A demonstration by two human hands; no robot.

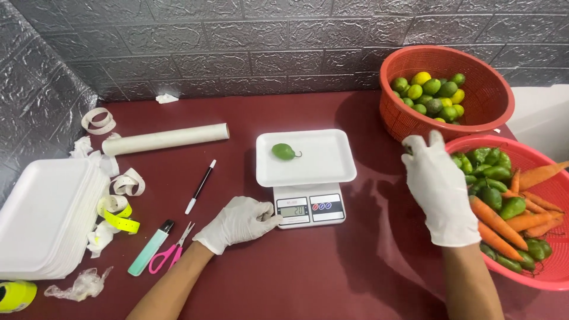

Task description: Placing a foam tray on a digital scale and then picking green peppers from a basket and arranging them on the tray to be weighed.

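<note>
A white foam tray (320, 166) rests on a small white kitchen scale (309, 207) in the middle of the dark red table. One green pepper (284, 152) lies on the tray's left part. My left hand (240, 222), in a white glove, lies curled on the table with its fingers touching the scale's left front corner; it holds nothing. My right hand (440, 189), also gloved, hovers with fingers spread at the left rim of a red basket (551, 275) of carrots and green peppers, between the scale and the basket. It is empty.
A second red basket (492, 71) of limes stands at the back right. At the left are a stack of white foam trays (44, 216), tape rolls (121, 222), a cardboard tube (166, 139), a pen (200, 186), pink scissors (169, 255) and a green cutter (151, 248).
</note>
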